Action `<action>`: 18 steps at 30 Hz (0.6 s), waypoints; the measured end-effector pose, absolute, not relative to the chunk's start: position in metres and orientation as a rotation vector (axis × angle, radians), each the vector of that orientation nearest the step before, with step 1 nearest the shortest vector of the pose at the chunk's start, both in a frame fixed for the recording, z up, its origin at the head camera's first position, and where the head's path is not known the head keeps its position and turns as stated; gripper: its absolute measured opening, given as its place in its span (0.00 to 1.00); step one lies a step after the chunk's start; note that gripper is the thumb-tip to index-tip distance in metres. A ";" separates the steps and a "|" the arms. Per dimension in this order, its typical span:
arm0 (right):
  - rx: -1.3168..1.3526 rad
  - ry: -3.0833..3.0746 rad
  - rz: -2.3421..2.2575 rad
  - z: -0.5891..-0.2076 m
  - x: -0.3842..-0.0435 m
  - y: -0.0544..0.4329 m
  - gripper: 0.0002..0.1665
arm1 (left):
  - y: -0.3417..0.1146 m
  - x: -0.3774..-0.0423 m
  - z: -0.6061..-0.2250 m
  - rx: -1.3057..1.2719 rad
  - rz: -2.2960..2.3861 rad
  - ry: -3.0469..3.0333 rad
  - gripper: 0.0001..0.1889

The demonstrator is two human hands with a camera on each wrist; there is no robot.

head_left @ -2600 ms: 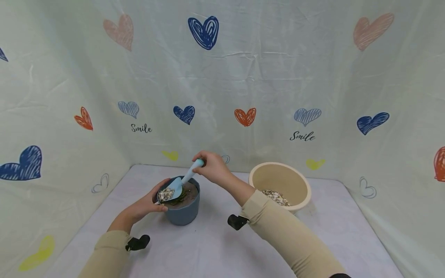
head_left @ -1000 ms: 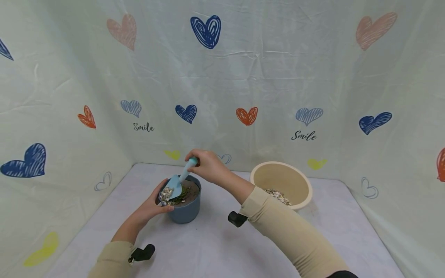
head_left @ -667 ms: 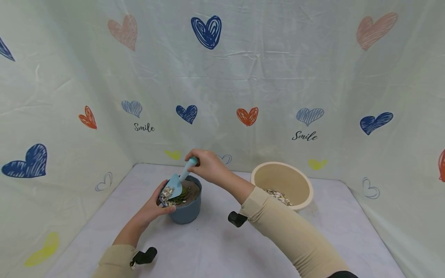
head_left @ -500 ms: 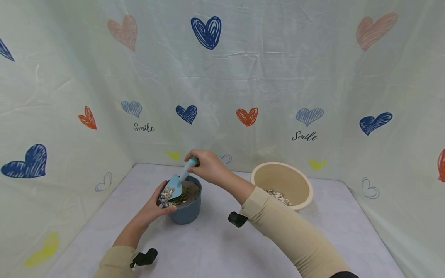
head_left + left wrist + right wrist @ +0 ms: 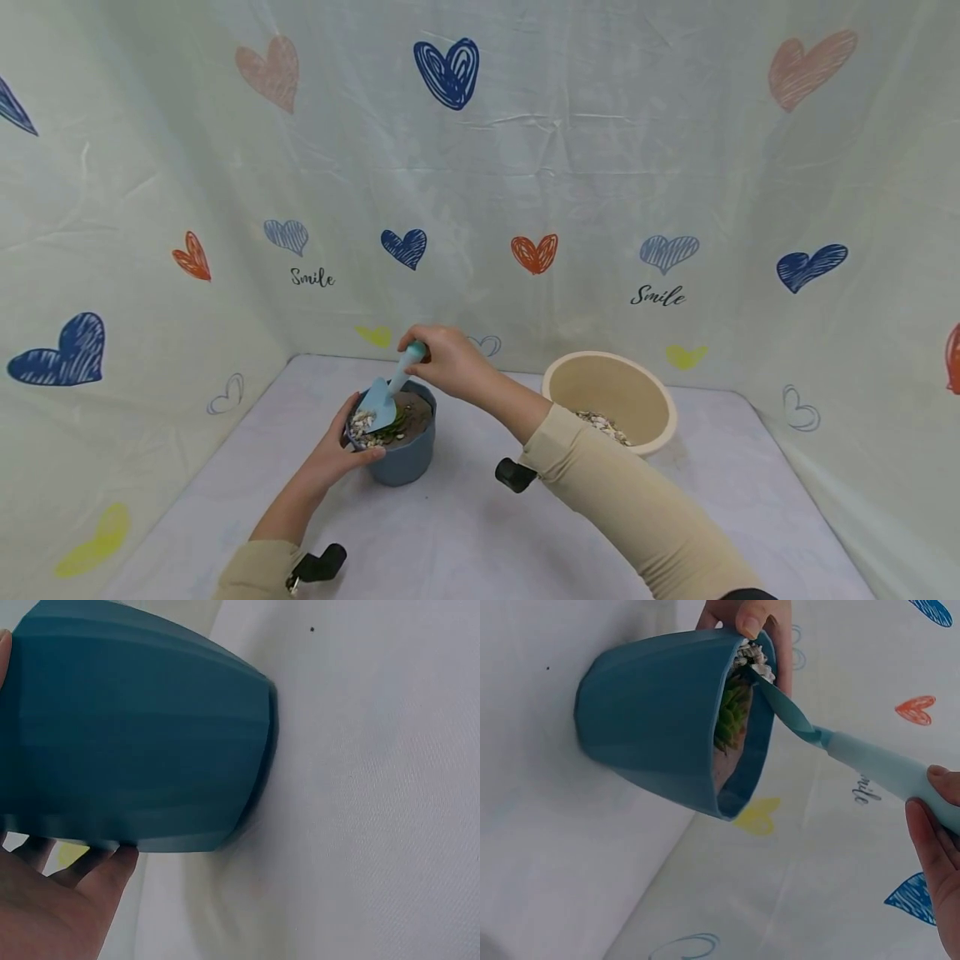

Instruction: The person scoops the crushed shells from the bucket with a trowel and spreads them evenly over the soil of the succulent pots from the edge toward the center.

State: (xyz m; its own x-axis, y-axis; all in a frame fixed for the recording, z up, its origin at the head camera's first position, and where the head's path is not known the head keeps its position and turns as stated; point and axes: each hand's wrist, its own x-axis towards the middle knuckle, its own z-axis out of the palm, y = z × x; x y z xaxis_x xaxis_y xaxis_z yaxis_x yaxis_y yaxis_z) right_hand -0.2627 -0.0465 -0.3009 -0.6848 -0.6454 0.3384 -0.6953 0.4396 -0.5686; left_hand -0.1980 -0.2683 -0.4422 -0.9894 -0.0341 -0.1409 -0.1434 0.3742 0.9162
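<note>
A blue flowerpot (image 5: 405,464) stands at the left of the table. It holds brown soil, and in the right wrist view a green succulent (image 5: 731,718) shows inside. My left hand (image 5: 335,454) grips the pot's left side, thumb near the front rim and fingers around the outside. My right hand (image 5: 450,360) holds a light blue trowel (image 5: 381,405) by the top of its handle. The trowel's blade slants down inside the pot, between the plant and the left rim. Pale pebbles (image 5: 362,422) lie at the blade and along that side of the pot.
A larger beige tub (image 5: 558,375) with pebbles (image 5: 602,426) in its bottom stands at the right, partly behind my right forearm. A white cloth (image 5: 450,533) covers the table. A curtain printed with hearts (image 5: 534,253) surrounds the back and sides.
The trowel blade has tipped steeper, and pebbles have slid from it into the pot's left side. The right hand has shifted slightly left, and the left forearm has moved a little to the right.
</note>
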 end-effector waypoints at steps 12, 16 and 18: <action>1.248 -2.600 0.978 -0.297 -0.257 -0.047 0.14 | -0.261 -0.192 -0.439 -0.245 1.696 2.544 0.62; 1.263 -2.593 0.955 -0.296 -0.256 -0.048 0.14 | -0.259 -0.190 -0.440 -0.240 1.714 2.547 0.61; 1.273 -2.591 0.941 -0.296 -0.255 -0.048 0.14 | -0.258 -0.190 -0.441 -0.245 1.715 2.548 0.61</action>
